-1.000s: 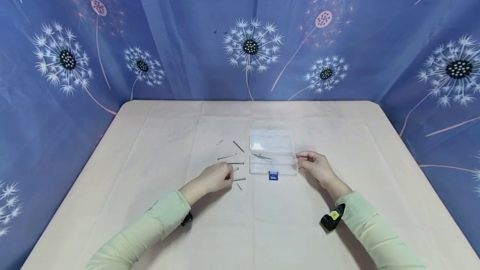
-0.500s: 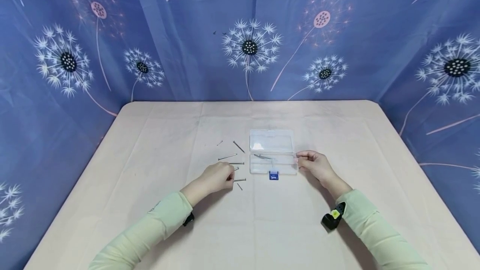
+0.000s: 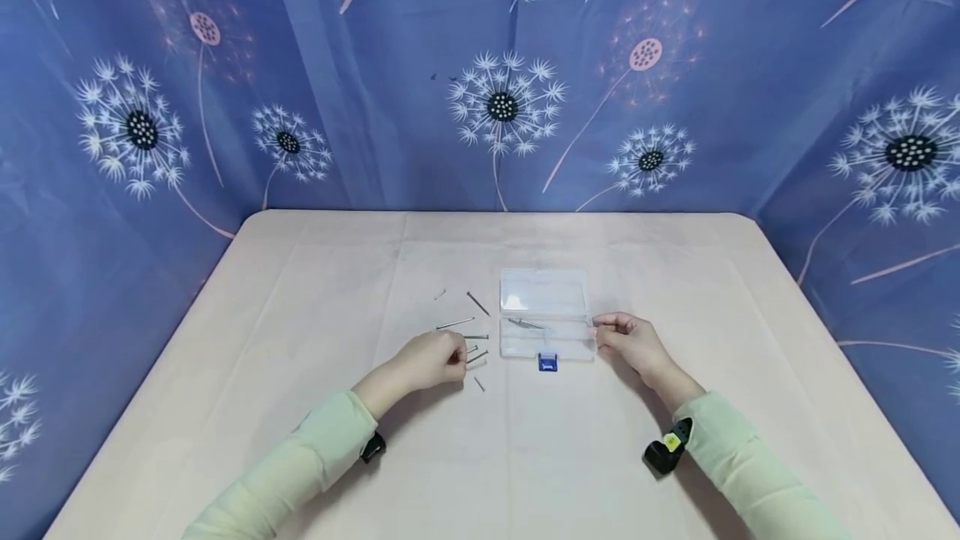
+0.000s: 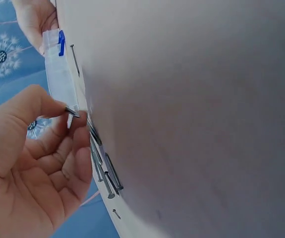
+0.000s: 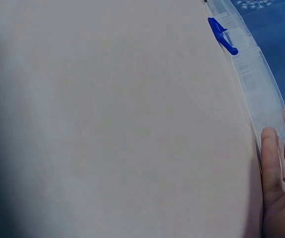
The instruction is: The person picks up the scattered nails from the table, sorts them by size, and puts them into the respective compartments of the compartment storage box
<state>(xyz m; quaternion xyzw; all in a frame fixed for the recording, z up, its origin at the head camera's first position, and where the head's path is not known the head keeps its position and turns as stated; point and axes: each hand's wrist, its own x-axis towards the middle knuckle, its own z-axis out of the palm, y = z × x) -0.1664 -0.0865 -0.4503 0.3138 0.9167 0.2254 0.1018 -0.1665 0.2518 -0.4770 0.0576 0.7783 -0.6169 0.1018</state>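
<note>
Left wrist view: pinches nail [image 4: 72,112] in left hand [image 4: 38,168], grips box [image 4: 59,74] at ten o'clock with right hand [image 4: 34,21], seemingly for steadiness.

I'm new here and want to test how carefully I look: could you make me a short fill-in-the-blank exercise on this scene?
1. The latch on the clear box is coloured ____.
2. The hand that pinches a nail is the person's ____ one.
3. The other hand, which holds the edge of the box, is the person's ____ one.
4. Both sleeves are a pale shade of ____.

Missing words: blue; left; right; green.
</note>
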